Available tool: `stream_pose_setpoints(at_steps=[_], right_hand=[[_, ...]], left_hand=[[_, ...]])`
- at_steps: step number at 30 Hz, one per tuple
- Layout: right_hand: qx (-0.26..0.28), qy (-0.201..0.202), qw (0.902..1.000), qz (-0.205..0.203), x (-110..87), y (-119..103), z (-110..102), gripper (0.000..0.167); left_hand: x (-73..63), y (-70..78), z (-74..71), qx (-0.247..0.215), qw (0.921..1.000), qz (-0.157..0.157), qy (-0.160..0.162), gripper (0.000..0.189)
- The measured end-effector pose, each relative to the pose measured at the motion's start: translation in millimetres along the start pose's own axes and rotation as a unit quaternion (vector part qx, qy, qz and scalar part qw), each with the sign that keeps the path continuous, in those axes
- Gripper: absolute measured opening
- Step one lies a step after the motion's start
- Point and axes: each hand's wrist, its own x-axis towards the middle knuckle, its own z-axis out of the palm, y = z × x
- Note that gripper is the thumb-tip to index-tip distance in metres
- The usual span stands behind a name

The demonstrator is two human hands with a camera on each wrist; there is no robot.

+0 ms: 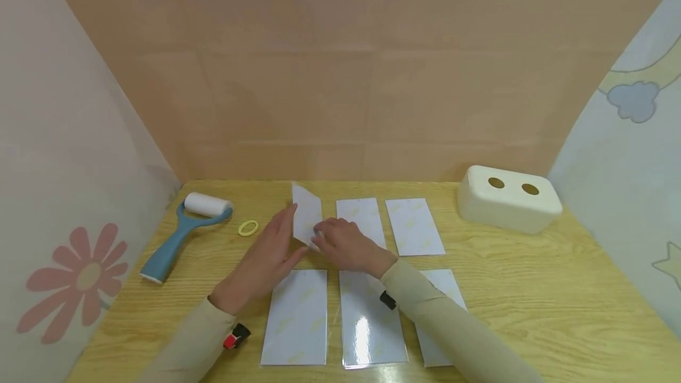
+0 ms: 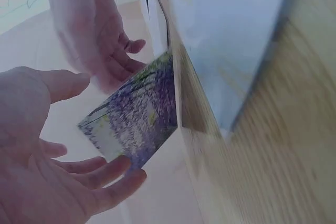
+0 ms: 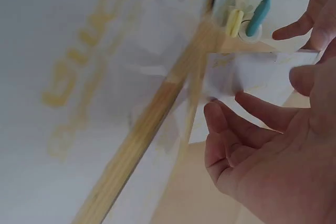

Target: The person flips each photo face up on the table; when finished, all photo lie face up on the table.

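Observation:
A photo print (image 2: 134, 114) stands tilted above the table between both hands. Its purple-flower picture shows in the left wrist view, and its white back with pale yellow marks faces the right hand. My left hand (image 1: 268, 253) is on the picture side, with fingertips at the print's lower corner and the thumb held away from it. On the back side is my right hand (image 1: 343, 243), its fingers loosely bent and fingertips right at the white surface in the right wrist view. More white-backed prints lie face down: one (image 1: 362, 217) beside the hands, another (image 1: 294, 318) in the near row.
To the left lie a blue-handled lint roller (image 1: 183, 235) and a pale yellow ring (image 1: 247, 228). A white box with two round holes (image 1: 508, 205) stands at the back right. Another print (image 1: 415, 226) lies in the far row. Walls enclose the table's back and sides.

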Motion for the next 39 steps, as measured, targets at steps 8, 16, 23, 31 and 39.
stream_pose_setpoints(at_steps=[8,16,23,31,39], right_hand=[[0.145,0.042,0.9879,0.036,-0.1,-5,-8,0.048],[0.207,0.051,0.9745,0.071,-3.3,-6,-14,0.052],[0.241,0.07,0.9639,0.09,-5.9,-8,-15,0.053],[0.23,0.123,0.961,0.091,-7.3,-12,-19,0.039],[0.226,0.168,0.9548,0.096,-12.4,-16,-22,0.032]], left_hand=[[13.6,8.9,7.7,-0.037,0.9991,0.009,0.019,0.085],[23.2,10.5,18.7,-0.104,0.9941,0.01,0.029,0.087],[28.6,12.4,25.7,-0.142,0.9897,-0.015,0.003,0.09],[31.4,10.4,31.7,-0.153,0.9882,-0.003,0.007,0.094],[26.8,9.9,30.9,-0.124,0.9922,-0.012,0.002,0.094]])
